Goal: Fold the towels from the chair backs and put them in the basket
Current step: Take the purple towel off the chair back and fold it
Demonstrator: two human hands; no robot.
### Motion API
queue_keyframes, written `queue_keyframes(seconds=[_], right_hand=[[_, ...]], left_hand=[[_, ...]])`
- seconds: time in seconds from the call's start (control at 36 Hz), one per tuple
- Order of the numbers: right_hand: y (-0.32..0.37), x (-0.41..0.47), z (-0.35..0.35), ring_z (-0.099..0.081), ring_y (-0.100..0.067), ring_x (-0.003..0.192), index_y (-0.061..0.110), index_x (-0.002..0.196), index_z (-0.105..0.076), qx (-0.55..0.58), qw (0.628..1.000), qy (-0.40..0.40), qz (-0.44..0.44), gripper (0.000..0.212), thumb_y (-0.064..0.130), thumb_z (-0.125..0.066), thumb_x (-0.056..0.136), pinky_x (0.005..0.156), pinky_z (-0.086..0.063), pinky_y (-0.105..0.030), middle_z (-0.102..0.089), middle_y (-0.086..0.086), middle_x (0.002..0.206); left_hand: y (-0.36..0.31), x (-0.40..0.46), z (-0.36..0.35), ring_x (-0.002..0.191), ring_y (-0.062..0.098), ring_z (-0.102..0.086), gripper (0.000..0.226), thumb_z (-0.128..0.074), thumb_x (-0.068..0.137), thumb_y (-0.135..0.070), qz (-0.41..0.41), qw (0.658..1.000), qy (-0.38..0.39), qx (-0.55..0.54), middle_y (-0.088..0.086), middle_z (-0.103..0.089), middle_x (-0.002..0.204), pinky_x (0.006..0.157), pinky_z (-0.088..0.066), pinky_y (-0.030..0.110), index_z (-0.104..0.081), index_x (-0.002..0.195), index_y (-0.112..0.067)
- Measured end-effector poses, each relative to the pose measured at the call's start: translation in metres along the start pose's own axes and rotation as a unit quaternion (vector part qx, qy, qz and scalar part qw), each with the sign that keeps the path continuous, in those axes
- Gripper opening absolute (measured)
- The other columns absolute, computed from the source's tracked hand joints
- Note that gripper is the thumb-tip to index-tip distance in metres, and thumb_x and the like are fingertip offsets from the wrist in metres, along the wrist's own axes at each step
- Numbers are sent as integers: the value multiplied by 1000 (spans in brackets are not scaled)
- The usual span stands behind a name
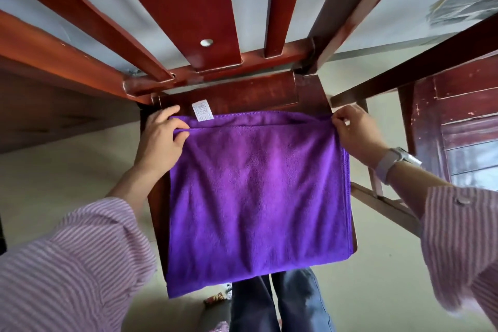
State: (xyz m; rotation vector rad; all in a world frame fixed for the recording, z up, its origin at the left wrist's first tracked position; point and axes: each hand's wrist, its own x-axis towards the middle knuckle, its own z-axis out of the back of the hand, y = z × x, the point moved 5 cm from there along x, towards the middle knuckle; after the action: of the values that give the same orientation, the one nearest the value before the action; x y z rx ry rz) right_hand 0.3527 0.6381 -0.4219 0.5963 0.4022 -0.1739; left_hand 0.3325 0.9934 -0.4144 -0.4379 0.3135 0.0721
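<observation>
A purple towel (pixel 258 197) lies folded in half over the seat of a red-brown wooden chair (pixel 242 89), its near edge hanging over the seat's front. A white label (pixel 202 110) sticks out at its far edge. My left hand (pixel 161 137) pinches the towel's far left corner. My right hand (pixel 355 132) pinches the far right corner. Both hands hold the upper layer's edge close to the lower layer's far edge. No basket is in view.
The chair's slatted back (pixel 204 8) rises right in front of me. A dark wooden cabinet (pixel 458 116) stands to the right and a wooden surface (pixel 54 89) to the left. My legs (pixel 280 302) stand at the seat's front on a pale floor.
</observation>
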Motion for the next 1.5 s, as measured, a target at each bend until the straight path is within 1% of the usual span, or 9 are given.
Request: queue_keyframes(seconds=[0.08,0.22,0.64,0.75,0.89,1.03,1.25,1.36,1.5], right_hand=[[4,-4,3,-55,-34,92,0,91,-63,-29,999,-7,35,11,5,-54,86,84,-40,-35,-57,-21,100],[9,-12,6,-53,-36,93,-1,100,-59,-71,994,40,67,18,7,-59,84,86,-41,-40,-53,-22,102],[23,-77,73,-58,-34,90,-1,92,-63,-11,999,-30,25,11,4,-56,86,82,-42,-36,-64,-19,97],[32,-112,97,-59,-29,82,-3,88,-64,26,997,-57,37,8,1,-59,83,79,-42,-31,-66,-18,91],[42,-152,125,-54,-20,75,-3,84,-64,70,993,-91,29,5,1,-64,81,64,-35,-1,-64,-14,84],[53,-194,160,-50,-7,63,2,82,-62,111,987,-102,47,3,3,-64,81,61,-37,-4,-60,-8,76],[87,-241,242,-56,11,63,4,83,-63,123,976,-137,113,6,4,-67,79,59,-37,1,-60,1,69],[111,-246,285,-55,5,68,12,96,-63,123,967,-165,152,19,8,-68,79,70,-41,-5,-61,1,80],[139,-256,333,-54,8,70,2,91,-69,67,948,-205,234,12,3,-66,80,69,-38,0,-58,3,74]], left_hand=[[-4,1,6,102,33,-52,10,-62,81,-1,-26,1000,-1,1,15,-61,102,91,-30,22,-69,89,-1],[-6,2,14,92,26,-58,12,-64,80,0,-11,1000,16,-21,15,-60,98,80,-30,13,-71,90,0],[-18,-44,78,72,15,-44,10,-77,69,-12,-44,998,-14,-45,-3,-62,78,69,-33,29,-73,77,-7],[-30,-76,103,77,17,-52,6,-71,74,-2,-102,994,-19,-37,9,-70,86,75,-35,22,-73,79,-5],[-46,-119,135,87,12,-46,12,-64,79,1,-118,992,-36,-16,9,-69,91,79,-33,21,-72,84,-6],[-65,-164,174,89,22,-59,11,-63,83,-6,-75,994,-73,-13,1,-67,95,80,-41,32,-72,86,-12],[-111,-216,238,63,9,-56,9,-66,79,1,-45,984,-139,-105,3,-65,86,66,-41,9,-72,85,-2],[-137,-227,277,73,17,-61,10,-65,79,2,-72,974,-186,-104,6,-68,87,74,-47,24,-72,84,-3],[-163,-233,321,80,20,-62,13,-63,79,5,-104,962,-241,-70,8,-69,88,79,-36,14,-72,85,-3]])
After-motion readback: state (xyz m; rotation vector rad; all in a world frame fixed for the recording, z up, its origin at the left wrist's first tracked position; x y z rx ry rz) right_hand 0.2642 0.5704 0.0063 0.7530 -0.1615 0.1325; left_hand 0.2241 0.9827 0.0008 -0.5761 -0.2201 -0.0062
